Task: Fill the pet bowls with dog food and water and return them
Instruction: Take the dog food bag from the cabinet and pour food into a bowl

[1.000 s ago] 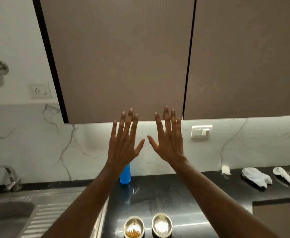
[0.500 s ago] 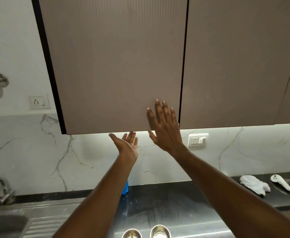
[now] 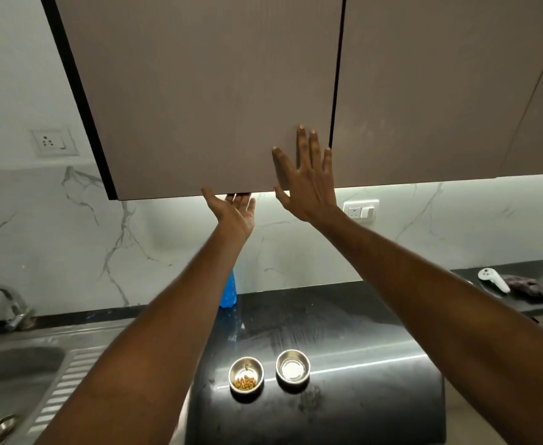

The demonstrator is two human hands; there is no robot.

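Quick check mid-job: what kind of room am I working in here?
Most likely a home kitchen: a steel sink with a tap on the left, a dark countertop, and wall cabinets overhead against a marble-look backsplash.

Black counter point(image 3: 344, 316), two bowls point(image 3: 246, 374)

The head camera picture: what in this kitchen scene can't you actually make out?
- Inside of the wall cabinet, head view: its closed door hides it.
- Left hand fingertips: tucked under the door's lower edge.
- Blue bottle: mostly behind the left forearm.
- Sink: cut off by the left edge.
- Right bowl: glare hides whether it holds water.
- Right hand: whether it touches the door, unclear.
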